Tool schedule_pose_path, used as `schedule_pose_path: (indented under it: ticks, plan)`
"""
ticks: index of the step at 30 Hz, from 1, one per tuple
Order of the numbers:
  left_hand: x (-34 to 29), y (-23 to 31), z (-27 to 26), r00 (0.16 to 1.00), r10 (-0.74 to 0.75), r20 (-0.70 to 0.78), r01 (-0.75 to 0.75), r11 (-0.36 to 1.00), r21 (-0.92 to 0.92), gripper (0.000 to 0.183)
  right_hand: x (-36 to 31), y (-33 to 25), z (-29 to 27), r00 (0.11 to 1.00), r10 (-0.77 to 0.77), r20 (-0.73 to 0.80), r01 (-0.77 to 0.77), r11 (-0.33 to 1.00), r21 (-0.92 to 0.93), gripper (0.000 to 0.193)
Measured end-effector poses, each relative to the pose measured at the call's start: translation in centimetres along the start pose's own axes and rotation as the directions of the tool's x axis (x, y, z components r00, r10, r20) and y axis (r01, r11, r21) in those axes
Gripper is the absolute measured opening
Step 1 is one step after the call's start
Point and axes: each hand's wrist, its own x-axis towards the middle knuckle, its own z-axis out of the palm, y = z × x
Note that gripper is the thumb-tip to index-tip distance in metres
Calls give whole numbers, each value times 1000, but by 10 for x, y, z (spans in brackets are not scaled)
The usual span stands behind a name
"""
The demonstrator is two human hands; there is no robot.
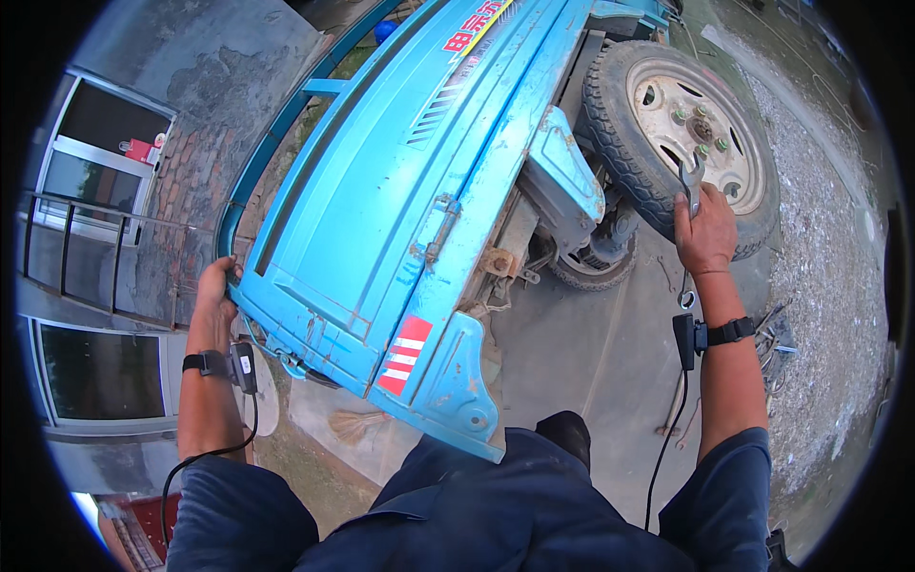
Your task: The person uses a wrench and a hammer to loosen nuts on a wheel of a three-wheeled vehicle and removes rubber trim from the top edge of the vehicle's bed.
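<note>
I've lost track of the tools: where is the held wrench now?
In the head view, right of centre: the wrench is in the right hand, just below the wheel's hub.

Before me, centre: truck (353,219). At its near left corner: my left hand (213,296). Farther left: wall (219,86), with window (100,372). Right of truck: wheel (701,124). Over the wheel's near side: wrench (693,179), in my right hand (707,234). Low, between truck and wheel: second wheel (610,275). On the ground, below truck's near edge: broom (355,426). Far right: gravel (820,286).
</note>
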Motion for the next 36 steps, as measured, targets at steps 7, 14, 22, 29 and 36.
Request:
schedule_pose_path:
  ticks: [7,14,22,29,36]
  plan:
    - [11,-7,10,998,44,43,-40,997,-72,12,-27,48,6,996,74,46,-83,964,251,37]
    - [8,-13,-6,995,88,55,-81,991,-111,20,-119,-23,-51,986,147,83,-167,793,585,38]
    - [-2,-8,-3,985,92,147,-64,980,-187,40,-188,-172,-135,832,505,232,-510,527,680,35]
    - [16,-17,-24,863,43,503,122,949,-291,37,-211,-264,-153,808,585,69,-531,674,514,35]
    - [60,-4,-60,460,-156,874,365,931,-27,45,-182,-437,-162,696,718,18,-640,608,470,31]
